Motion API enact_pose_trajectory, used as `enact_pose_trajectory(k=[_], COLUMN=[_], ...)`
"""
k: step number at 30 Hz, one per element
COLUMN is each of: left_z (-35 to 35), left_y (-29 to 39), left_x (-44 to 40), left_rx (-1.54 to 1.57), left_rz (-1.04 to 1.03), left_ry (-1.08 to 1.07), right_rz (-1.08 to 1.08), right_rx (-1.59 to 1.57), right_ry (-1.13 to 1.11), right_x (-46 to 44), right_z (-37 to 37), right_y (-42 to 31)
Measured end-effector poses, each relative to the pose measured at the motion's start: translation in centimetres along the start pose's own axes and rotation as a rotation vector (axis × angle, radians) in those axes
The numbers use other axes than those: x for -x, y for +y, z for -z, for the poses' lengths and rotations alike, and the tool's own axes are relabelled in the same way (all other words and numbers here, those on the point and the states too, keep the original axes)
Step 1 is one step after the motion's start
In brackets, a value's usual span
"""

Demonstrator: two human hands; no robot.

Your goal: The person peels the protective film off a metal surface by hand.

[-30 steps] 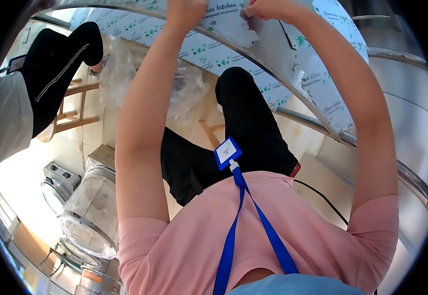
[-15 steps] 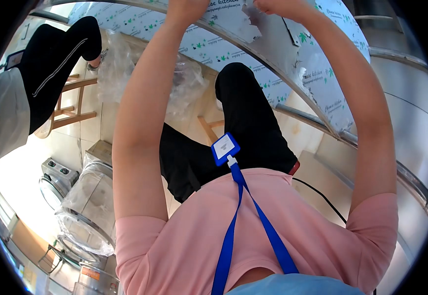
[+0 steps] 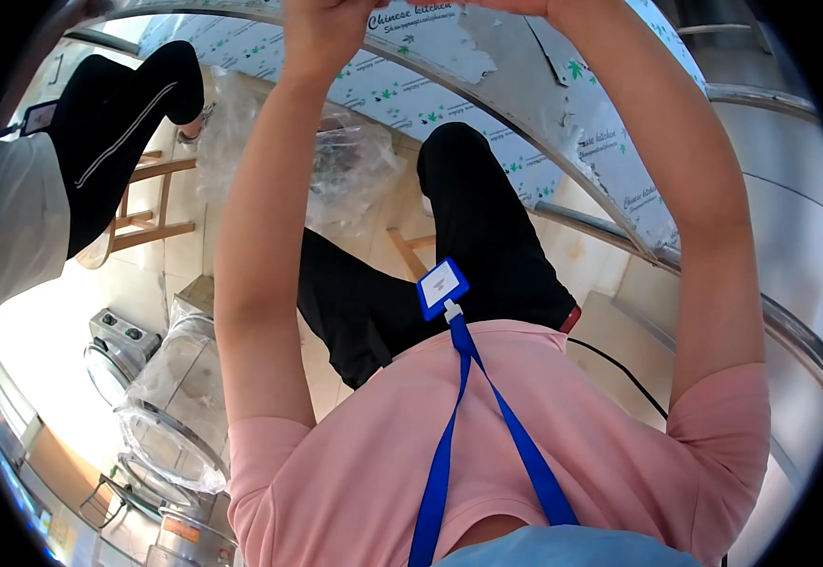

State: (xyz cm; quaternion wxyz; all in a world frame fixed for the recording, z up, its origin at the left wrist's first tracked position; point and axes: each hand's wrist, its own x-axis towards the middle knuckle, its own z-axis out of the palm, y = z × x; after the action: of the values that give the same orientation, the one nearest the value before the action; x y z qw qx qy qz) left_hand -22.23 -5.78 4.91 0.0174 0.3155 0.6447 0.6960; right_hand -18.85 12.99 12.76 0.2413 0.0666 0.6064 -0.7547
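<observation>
My left hand [image 3: 328, 36] is at the top edge of the head view, over the curved metal-edged table [image 3: 515, 123]. My right hand [image 3: 529, 6] is nearly all cut off by the same edge, a little to the right. The fingers of both hands lie out of view, so what they hold, if anything, is hidden. Printed protective film [image 3: 411, 94] with green leaves covers much of the tabletop, torn near my hands to show grey metal. A thin dark strip [image 3: 548, 52] lies on the bare part below my right hand.
Another person in black trousers [image 3: 113, 142] sits at the left near a wooden stool [image 3: 156, 203]. Crumpled clear plastic [image 3: 350, 175] lies beneath the table. Plastic-wrapped metal pots [image 3: 180, 387] stand at the lower left. A metal rail [image 3: 794, 335] runs along the right.
Both hands have moved further up, toward the top edge, and closer together. My right hand has shifted left, and less of its fingers shows.
</observation>
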Motion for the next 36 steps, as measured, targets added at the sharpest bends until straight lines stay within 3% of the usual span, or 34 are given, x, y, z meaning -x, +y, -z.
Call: enact_pose_trajectory(k=[2, 3, 6, 8, 11, 14, 15, 18, 24, 27, 30, 33, 36], left_z=[1.0, 1.8, 4.4, 6.0, 9.2, 12.2, 12.8, 13.6, 13.8, 14.1, 15.5, 15.7, 16.0], left_y=[-0.2, -0.9, -2.8, -2.8, -7.9, -12.3, -12.2, -13.2, -14.0, -13.7, -16.0, -14.2, -13.6], left_x=[0.7, 1.1, 2.4, 3.6, 6.0, 8.2, 8.8, 9.8, 10.4, 10.4, 10.5, 9.9, 10.1], left_rx=[-0.090, -0.034, 0.093, 0.118, -0.042, -0.399, -0.731, -0.912, -0.999, -0.983, -0.976, -1.091, -0.997], left_rz=[0.158, 0.163, 0.216, 0.297, 0.337, 0.352, 0.377, 0.336, 0.398, 0.374, 0.331, 0.383, 0.372], left_ry=[-0.024, 0.071, 0.325, 0.453, 0.457, 0.356, 0.229, 0.094, 0.161, 0.221, 0.305, 0.224, 0.259], right_rz=[0.039, 0.059, 0.095, 0.080, 0.126, 0.145, 0.141, 0.103, 0.120, 0.198, 0.053, -0.172, 0.092], right_rx=[0.337, 0.506, 1.495, 1.470, 1.535, 1.606, 1.627, 1.710, 1.753, 1.528, 1.548, 1.563, 1.213], right_ry=[0.160, 0.242, 0.440, 0.400, 0.384, 0.416, 0.434, 0.448, 0.528, 0.593, 0.606, 0.538, 0.452], right_x=[1.1, 1.6, 2.8, 3.5, 3.7, 3.3, 3.2, 3.1, 2.8, 2.4, 3.4, 3.2, 1.8], right_z=[-0.4, -0.5, 5.0, 7.5, 8.5, 8.0, 8.0, 7.8, 8.2, 10.6, 8.3, 5.8, 3.1], right_y=[0.7, 1.1, 2.6, 5.2, 6.5, 7.1, 7.1, 6.9, 7.7, 8.8, 7.4, 6.0, 6.6])
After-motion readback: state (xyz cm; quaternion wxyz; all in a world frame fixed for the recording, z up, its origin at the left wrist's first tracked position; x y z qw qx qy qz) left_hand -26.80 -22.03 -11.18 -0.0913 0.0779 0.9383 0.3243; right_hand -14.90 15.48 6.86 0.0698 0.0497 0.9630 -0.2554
